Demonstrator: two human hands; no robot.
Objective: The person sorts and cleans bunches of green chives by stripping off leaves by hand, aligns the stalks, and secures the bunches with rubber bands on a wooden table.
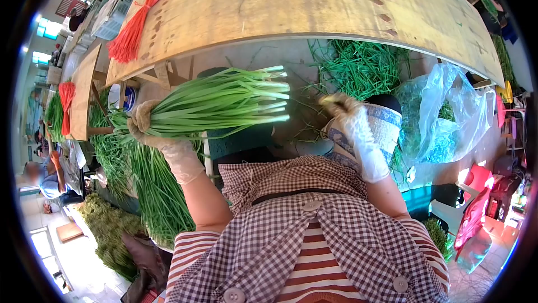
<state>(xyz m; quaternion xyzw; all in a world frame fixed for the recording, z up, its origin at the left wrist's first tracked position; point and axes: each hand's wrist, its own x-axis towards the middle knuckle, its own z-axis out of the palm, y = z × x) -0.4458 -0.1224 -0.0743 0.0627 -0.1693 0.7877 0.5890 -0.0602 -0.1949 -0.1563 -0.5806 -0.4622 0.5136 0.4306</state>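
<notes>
- The bunch [218, 104] is held in the air in front of the body, just off the near edge of the table [314, 14].
- Its leafy part is wrapped by the gloved left hand [147, 124], with the fingers closed round it; the pale stem ends are left free, pointed toward the right hand [347, 110].
- The right hand is blurred and apart from the bunch; whether anything is pinched in it cannot be told.
- The leaves are best gripped firmly enough that no stalk slips, yet not so hard that they are bruised.
- The stem ends lie roughly in line; any stragglers are best evened by light touches, with the stalks kept parallel.
- Loose or bent blades are better picked out singly than tugged in a clump.
- The bunch is best held clear of the heap [364, 65] on the floor, so that no stray blades are caught up.
</notes>
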